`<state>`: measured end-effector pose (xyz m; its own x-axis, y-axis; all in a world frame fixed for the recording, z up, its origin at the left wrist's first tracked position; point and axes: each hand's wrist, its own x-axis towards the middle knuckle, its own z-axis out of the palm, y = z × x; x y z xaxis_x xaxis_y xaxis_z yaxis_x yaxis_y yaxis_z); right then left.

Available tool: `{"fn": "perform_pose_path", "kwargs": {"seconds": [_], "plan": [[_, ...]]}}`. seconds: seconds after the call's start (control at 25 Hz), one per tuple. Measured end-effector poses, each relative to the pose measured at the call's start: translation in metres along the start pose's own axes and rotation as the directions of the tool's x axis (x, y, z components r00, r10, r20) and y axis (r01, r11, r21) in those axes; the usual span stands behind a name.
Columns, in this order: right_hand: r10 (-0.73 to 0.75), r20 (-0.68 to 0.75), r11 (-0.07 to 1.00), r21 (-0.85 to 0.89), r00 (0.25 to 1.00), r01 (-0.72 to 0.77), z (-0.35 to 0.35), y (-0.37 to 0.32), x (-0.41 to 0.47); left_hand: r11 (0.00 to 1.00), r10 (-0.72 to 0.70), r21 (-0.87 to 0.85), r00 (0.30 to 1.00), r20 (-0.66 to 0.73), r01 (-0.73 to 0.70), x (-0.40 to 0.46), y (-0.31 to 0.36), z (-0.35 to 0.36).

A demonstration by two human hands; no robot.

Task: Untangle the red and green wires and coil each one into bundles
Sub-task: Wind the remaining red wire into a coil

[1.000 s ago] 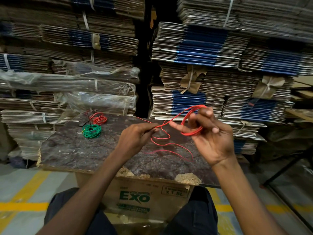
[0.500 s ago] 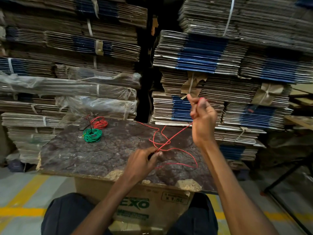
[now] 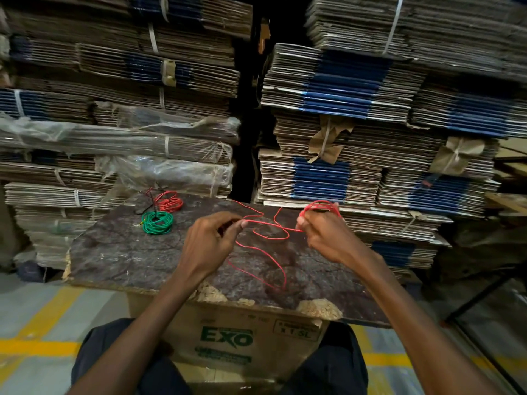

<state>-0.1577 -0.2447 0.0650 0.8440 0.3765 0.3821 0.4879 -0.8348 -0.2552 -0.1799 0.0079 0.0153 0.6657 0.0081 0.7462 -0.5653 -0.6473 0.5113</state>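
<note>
A loose red wire (image 3: pixel 268 238) runs between both hands and trails in curves over the dark board (image 3: pixel 122 252). My left hand (image 3: pixel 211 243) pinches the wire between thumb and fingertips. My right hand (image 3: pixel 322 235) holds the wire too, with several red loops (image 3: pixel 319 207) wound around its fingers. At the board's far left lie a coiled green wire bundle (image 3: pixel 157 222) and, just behind it, a coiled red wire bundle (image 3: pixel 170 204).
The board rests on a cardboard box (image 3: pixel 228 340) between my knees. Tall stacks of flattened cardboard (image 3: pixel 342 109) rise right behind the board. A chipped front edge (image 3: pixel 319 307) shows pale wood. Grey floor with yellow lines (image 3: pixel 42 317) lies at the left.
My right hand came down from its raised pull and now sits level with the left, red loops around its fingers. The left hand moved up and away from the board's front.
</note>
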Motion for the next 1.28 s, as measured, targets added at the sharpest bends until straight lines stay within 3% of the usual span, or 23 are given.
{"fn": "perform_pose_path", "kwargs": {"seconds": [0.12, 0.2, 0.28, 0.36, 0.48, 0.56, 0.64, 0.72, 0.84, 0.96, 1.04, 1.08, 1.16, 1.2, 1.28], "plan": [[-0.055, 0.236, 0.931, 0.364, 0.970, -0.036, -0.007, -0.005, -0.020, 0.998, -0.067, -0.012, 0.998, -0.013, 0.067, 0.016, 0.001, -0.007], [-0.114, 0.297, 0.804, 0.588, 0.948, -0.088, -0.013, -0.005, -0.033, 0.996, -0.091, 0.006, 0.996, 0.003, 0.091, 0.023, 0.003, -0.009], [-0.161, 0.292, 0.564, 0.811, 0.943, -0.155, -0.023, -0.005, -0.045, 0.995, -0.098, -0.017, 0.994, 0.048, 0.099, 0.025, 0.003, -0.005], [-0.213, 0.224, 0.258, 0.952, 0.951, -0.166, -0.032, -0.006, -0.055, 0.989, -0.122, -0.075, 0.985, 0.119, 0.131, 0.026, -0.003, 0.004], [-0.235, 0.049, -0.203, 0.974, 0.971, -0.099, -0.040, -0.004, -0.056, 0.980, -0.154, -0.097, 0.968, 0.197, 0.176, 0.021, -0.003, 0.017], [-0.265, -0.069, -0.477, 0.876, 0.962, -0.069, -0.041, -0.003, -0.051, 0.995, -0.089, -0.021, 0.964, 0.251, 0.097, 0.012, 0.008, 0.024], [-0.192, -0.140, -0.599, 0.801, 0.971, -0.003, -0.043, -0.007, -0.045, 0.993, -0.006, 0.113, 0.951, 0.309, -0.030, 0.002, 0.018, 0.033], [-0.006, -0.163, -0.628, 0.769, 0.987, 0.123, -0.048, -0.016, -0.036, 0.964, 0.028, 0.234, 0.921, 0.389, -0.128, -0.006, 0.027, 0.042], [0.286, -0.177, -0.602, 0.731, 0.942, 0.321, -0.057, -0.021, -0.017, 0.898, 0.011, 0.370, 0.855, 0.519, -0.236, -0.020, 0.040, 0.055], [0.458, -0.205, -0.405, 0.818, 0.865, 0.409, -0.051, -0.012, 0.003, 0.894, 0.059, 0.353, 0.855, 0.515, -0.274, -0.033, 0.042, 0.059], [0.508, -0.308, -0.101, 0.906, 0.805, 0.411, -0.038, -0.003, 0.009, 0.910, 0.090, 0.313, 0.868, 0.488, -0.270, -0.037, 0.036, 0.058], [0.500, -0.388, 0.132, 0.918, 0.774, 0.374, -0.030, 0.003, 0.011, 0.920, 0.104, 0.290, 0.877, 0.470, -0.265, -0.037, 0.034, 0.057], [0.390, -0.525, 0.598, 0.769, 0.756, 0.225, -0.016, 0.018, 0.011, 0.931, 0.158, 0.245, 0.903, 0.400, -0.272, -0.036, 0.032, 0.049], [0.324, -0.539, 0.739, 0.658, 0.778, 0.147, -0.010, 0.026, 0.010, 0.929, 0.190, 0.237, 0.917, 0.350, -0.283, -0.034, 0.032, 0.043], [0.195, -0.454, 0.879, 0.473, 0.870, 0.050, 0.000, 0.039, 0.004, 0.923, 0.238, 0.241, 0.939, 0.250, -0.298, -0.029, 0.032, 0.029]]}}
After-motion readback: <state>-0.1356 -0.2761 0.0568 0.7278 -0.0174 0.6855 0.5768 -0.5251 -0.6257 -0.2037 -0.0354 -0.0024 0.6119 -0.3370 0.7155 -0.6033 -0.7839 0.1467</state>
